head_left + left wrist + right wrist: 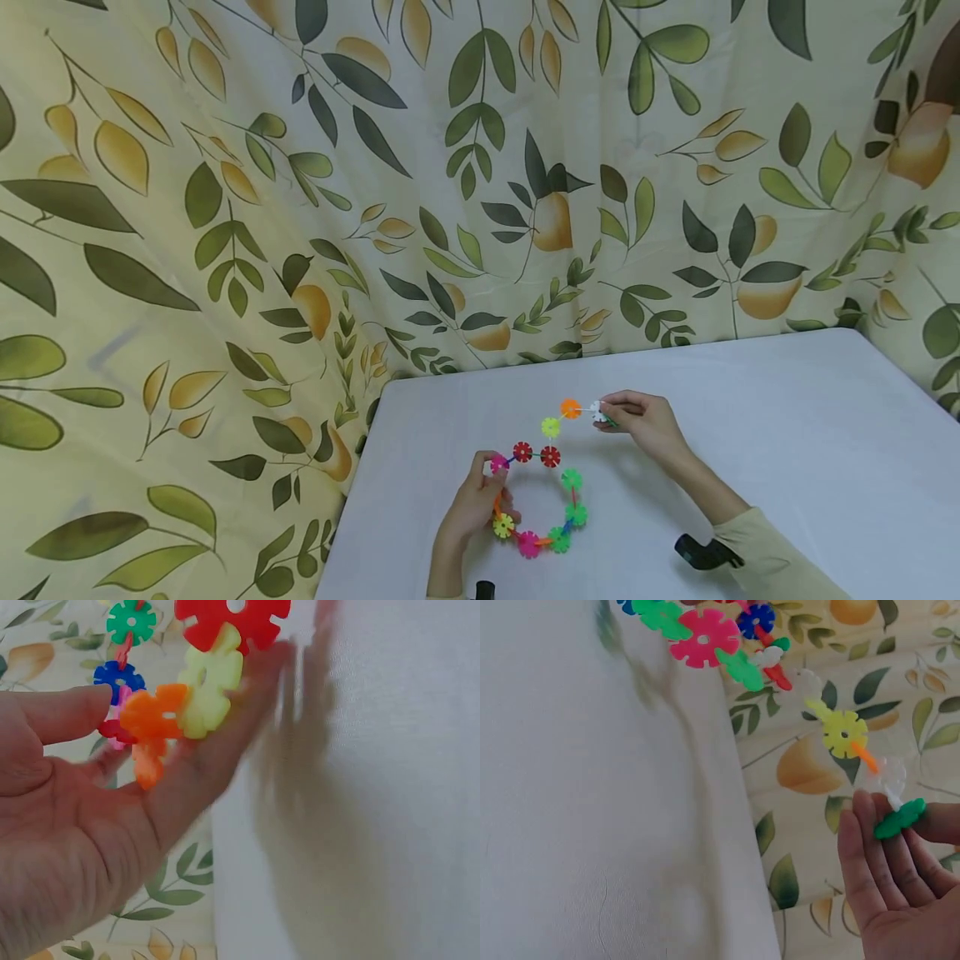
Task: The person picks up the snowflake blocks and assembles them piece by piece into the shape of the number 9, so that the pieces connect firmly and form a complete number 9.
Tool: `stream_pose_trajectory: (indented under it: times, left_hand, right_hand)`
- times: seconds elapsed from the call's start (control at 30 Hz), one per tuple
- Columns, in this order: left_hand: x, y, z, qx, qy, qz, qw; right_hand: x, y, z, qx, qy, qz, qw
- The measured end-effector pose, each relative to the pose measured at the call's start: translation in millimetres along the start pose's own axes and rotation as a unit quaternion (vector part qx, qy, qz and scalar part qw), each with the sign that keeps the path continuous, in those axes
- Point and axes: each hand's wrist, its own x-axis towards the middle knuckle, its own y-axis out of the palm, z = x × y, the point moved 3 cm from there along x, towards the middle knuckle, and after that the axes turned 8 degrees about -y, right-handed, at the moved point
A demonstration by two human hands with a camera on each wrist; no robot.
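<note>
A chain of interlocking plastic snowflake discs (pixel 529 544) in many colours curves into a ring, held up over the table. My left hand (pixel 471 504) holds the ring at its left side, around a pink disc (pixel 499 465). In the left wrist view, an orange disc (pixel 150 712) and a pale yellow disc (pixel 211 682) lie between its thumb and fingers. A tail runs from the ring through a yellow disc (pixel 551 427) and an orange disc (pixel 571 408) to my right hand (pixel 648 423). The right thumb and fingers pinch a green disc (pixel 900 818) at the tail's end, beside a clear disc (pixel 889 778).
A white-covered table (pixel 780 417) lies under both hands. Behind it and on the left hangs a leaf-patterned curtain (pixel 420 275). A black strap mount (pixel 707 552) sits at the right wrist, and another dark piece (pixel 485 590) shows near the left wrist.
</note>
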Motion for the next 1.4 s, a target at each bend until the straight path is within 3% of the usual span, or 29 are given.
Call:
stream_pose_trajectory:
  times: [0.13,0.37,0.63,0.83,1.07,1.27,1.4]
  left_hand:
    - [2.7,-0.7,-2.1,-0.025,-0.007,-0.015,0.9995]
    - [9.0,-8.9,-3.5,-0.069,0.001,-0.078,0.9946]
    - [18.2,-14.6,-15.6,-0.193,0.042,-0.106,0.9746]
    - [23.4,-14.6,-25.7,-0.227,0.024,-0.133,0.9644]
    - [30.3,-12.2,-39.0,-0.275,0.009,-0.100,0.9562]
    - [35.3,-12.5,-49.1,-0.286,0.042,-0.062,0.9552]
    - [39.9,-14.9,-52.7,-0.307,0.077,-0.046,0.9474]
  right_hand:
    - [-1.3,-4.6,0.1,0.004,-0.001,-0.002,1.000]
    - [-2.5,-16.3,2.3,0.026,0.026,-0.020,0.999]
    - [-5.9,-22.6,6.9,0.037,0.041,0.000,0.998]
    - [-8.8,-24.0,6.7,0.053,0.060,0.047,0.996]
    - [-10.7,-24.4,4.3,0.046,0.098,0.093,0.990]
    - [-15.7,-31.3,3.2,0.007,0.095,0.085,0.992]
    - [-18.8,-37.0,2.5,-0.015,0.091,0.093,0.991]
